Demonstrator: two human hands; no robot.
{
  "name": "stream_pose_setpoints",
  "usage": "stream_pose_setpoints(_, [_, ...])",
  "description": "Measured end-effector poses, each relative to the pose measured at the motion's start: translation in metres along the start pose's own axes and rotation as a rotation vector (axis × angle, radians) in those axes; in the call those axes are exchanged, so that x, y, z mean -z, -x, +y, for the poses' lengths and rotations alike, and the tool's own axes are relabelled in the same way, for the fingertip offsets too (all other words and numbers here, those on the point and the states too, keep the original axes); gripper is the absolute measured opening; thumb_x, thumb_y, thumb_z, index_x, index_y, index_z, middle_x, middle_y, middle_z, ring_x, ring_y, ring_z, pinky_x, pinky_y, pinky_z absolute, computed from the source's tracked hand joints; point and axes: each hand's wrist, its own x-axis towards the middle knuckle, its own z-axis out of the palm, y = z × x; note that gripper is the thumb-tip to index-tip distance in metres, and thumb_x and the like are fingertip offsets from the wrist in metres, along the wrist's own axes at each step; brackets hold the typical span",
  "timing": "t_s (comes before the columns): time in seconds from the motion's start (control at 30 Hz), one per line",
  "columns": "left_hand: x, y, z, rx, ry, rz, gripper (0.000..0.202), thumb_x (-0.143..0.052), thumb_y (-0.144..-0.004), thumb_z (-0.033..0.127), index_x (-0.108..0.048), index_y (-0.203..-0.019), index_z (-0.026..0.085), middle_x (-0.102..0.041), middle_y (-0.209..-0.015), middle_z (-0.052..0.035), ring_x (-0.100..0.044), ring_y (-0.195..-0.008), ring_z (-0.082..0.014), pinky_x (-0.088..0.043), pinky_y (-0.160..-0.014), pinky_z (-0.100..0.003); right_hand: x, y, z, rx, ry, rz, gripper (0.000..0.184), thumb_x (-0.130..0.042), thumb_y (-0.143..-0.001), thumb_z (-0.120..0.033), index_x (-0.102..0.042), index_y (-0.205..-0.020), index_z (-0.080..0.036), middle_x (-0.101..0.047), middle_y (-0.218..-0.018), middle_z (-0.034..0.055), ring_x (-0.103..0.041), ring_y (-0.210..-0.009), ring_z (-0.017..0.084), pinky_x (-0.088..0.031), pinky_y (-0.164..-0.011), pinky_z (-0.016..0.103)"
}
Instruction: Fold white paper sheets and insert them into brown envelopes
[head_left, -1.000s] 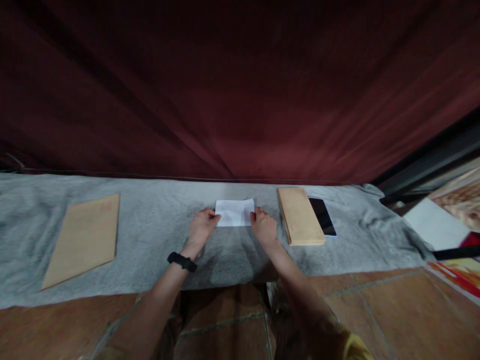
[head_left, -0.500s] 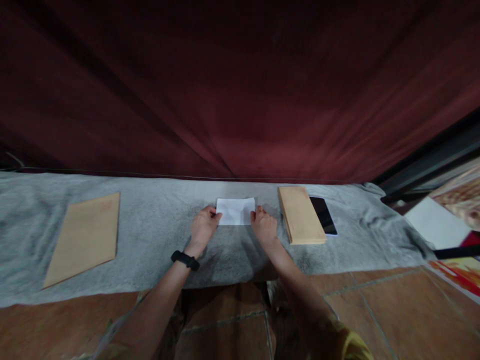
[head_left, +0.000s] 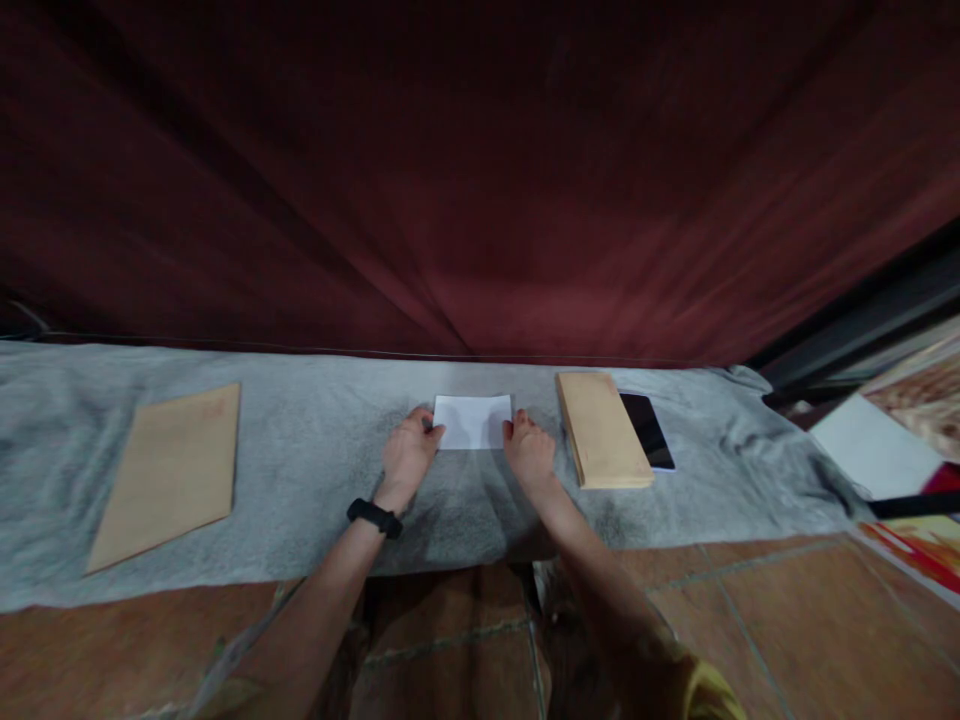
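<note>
A white sheet of paper [head_left: 472,422], a small wide rectangle, is in front of me over the grey cloth [head_left: 315,450]. My left hand [head_left: 409,448] pinches its left edge, thumb on top and fingers behind; a black band circles that wrist. On the opposite edge my right hand [head_left: 529,450] grips the paper the same way, its fingers curled. Just right of that hand lies a stack of brown envelopes [head_left: 606,430]. Whether the paper touches the cloth, I cannot tell.
A single brown envelope [head_left: 176,465] lies at the left. Partly under the envelope stack is a dark-screened phone or tablet [head_left: 649,430]. A dark red curtain [head_left: 480,200] hangs behind the cloth. Brown floor tiles [head_left: 817,620] show below, and printed boards [head_left: 874,445] stand at far right.
Almost nothing differs. Both hands keep hold of the sheet of paper, and they appear shifted very slightly to the right.
</note>
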Motion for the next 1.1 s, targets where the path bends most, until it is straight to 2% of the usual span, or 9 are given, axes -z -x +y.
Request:
stream_pose_setpoints(0.13, [0.002,0.005,0.002,-0.018,-0.034,0.006,0.028,-0.058,-0.095,0.038,-0.064,-0.117,0.023,-0.075,-0.100,-0.0078,-0.070,-0.093,-0.0258,-0.047,-0.072,-0.031,0.000,-0.001,0.001,0.003,-0.003,-0.008,0.035,-0.040,-0.107,-0.036,-0.056,-0.126,-0.012,-0.075,-0.104,0.0181,-0.075,-0.094,0.025,-0.052,-0.077,0.030])
stream_pose_setpoints(0.23, [0.000,0.011,0.004,-0.092,-0.067,0.088,0.031,-0.055,-0.096,0.034,-0.062,-0.123,0.021,-0.072,-0.112,-0.0111,-0.070,-0.098,-0.0276,-0.051,-0.079,-0.035,-0.001,-0.001,0.001,-0.003,-0.005,-0.004,0.035,-0.038,-0.108,-0.037,-0.055,-0.127,-0.013,-0.075,-0.104,0.0174,-0.075,-0.092,0.024,-0.052,-0.077,0.030])
stream_pose_setpoints(0.37, [-0.015,0.020,0.006,-0.389,-0.102,0.216,0.036,-0.047,-0.097,0.022,-0.060,-0.130,0.017,-0.062,-0.135,-0.0151,-0.060,-0.123,-0.0289,-0.048,-0.105,-0.042,-0.002,-0.001,0.002,-0.013,-0.023,-0.009,0.034,-0.039,-0.107,-0.037,-0.053,-0.127,-0.014,-0.075,-0.102,0.0154,-0.075,-0.093,0.024,-0.051,-0.077,0.030])
stream_pose_setpoints(0.47, [-0.034,0.028,0.006,-0.656,-0.103,0.171,0.043,-0.045,-0.100,0.026,-0.055,-0.140,0.016,-0.049,-0.155,-0.0145,-0.043,-0.145,-0.0296,-0.037,-0.120,-0.045,-0.003,-0.001,0.002,0.000,-0.033,-0.009,0.035,-0.038,-0.108,-0.038,-0.053,-0.128,-0.013,-0.076,-0.103,0.0158,-0.075,-0.093,0.024,-0.051,-0.077,0.030])
stream_pose_setpoints(0.53, [-0.046,0.034,0.004,-0.742,-0.140,0.139,0.049,-0.045,-0.101,0.035,-0.051,-0.146,0.016,-0.040,-0.162,-0.0141,-0.033,-0.152,-0.0303,-0.032,-0.123,-0.048,-0.002,-0.001,0.002,0.008,-0.034,-0.006,0.036,-0.037,-0.108,-0.037,-0.052,-0.130,-0.013,-0.075,-0.105,0.0165,-0.075,-0.094,0.024,-0.051,-0.077,0.029])
stream_pose_setpoints(0.73, [-0.058,0.042,0.001,-0.740,-0.254,0.127,0.061,-0.044,-0.102,0.047,-0.043,-0.153,0.015,-0.034,-0.165,-0.0156,-0.025,-0.155,-0.0294,-0.024,-0.127,-0.049,0.007,0.002,0.000,-0.003,-0.051,0.006,0.033,-0.036,-0.108,-0.033,-0.056,-0.127,-0.014,-0.075,-0.106,0.0147,-0.074,-0.092,0.023,-0.050,-0.079,0.030])
stream_pose_setpoints(0.83, [-0.059,0.042,0.002,-0.731,-0.257,0.135,0.063,-0.042,-0.102,0.045,-0.039,-0.156,0.013,-0.032,-0.165,-0.0165,-0.023,-0.156,-0.0285,-0.023,-0.127,-0.049,0.010,0.006,-0.004,0.115,-0.107,0.048,0.035,-0.035,-0.108,-0.032,-0.061,-0.126,-0.016,-0.073,-0.116,0.0135,-0.070,-0.104,0.022,-0.049,-0.092,0.031])
stream_pose_setpoints(1.0, [-0.064,0.038,-0.002,-0.770,-0.265,0.120,0.060,-0.039,-0.098,0.025,-0.038,-0.155,0.007,-0.036,-0.163,-0.0184,-0.026,-0.155,-0.0278,-0.024,-0.127,-0.049,-0.006,0.016,-0.014,0.476,-0.243,0.041,0.050,-0.033,-0.109,-0.039,-0.047,-0.150,-0.015,-0.049,-0.157,0.0110,-0.041,-0.146,0.020,-0.030,-0.121,0.033])
stream_pose_setpoints(1.1, [-0.066,0.036,-0.003,-0.766,-0.260,0.102,0.059,-0.035,-0.097,0.018,-0.039,-0.155,0.008,-0.038,-0.162,-0.0163,-0.027,-0.154,-0.0252,-0.024,-0.127,-0.047,-0.018,0.019,-0.015,0.504,-0.234,-0.039,0.057,-0.027,-0.110,-0.044,-0.036,-0.158,-0.016,-0.033,-0.166,0.0073,-0.027,-0.154,0.020,-0.018,-0.127,0.037])
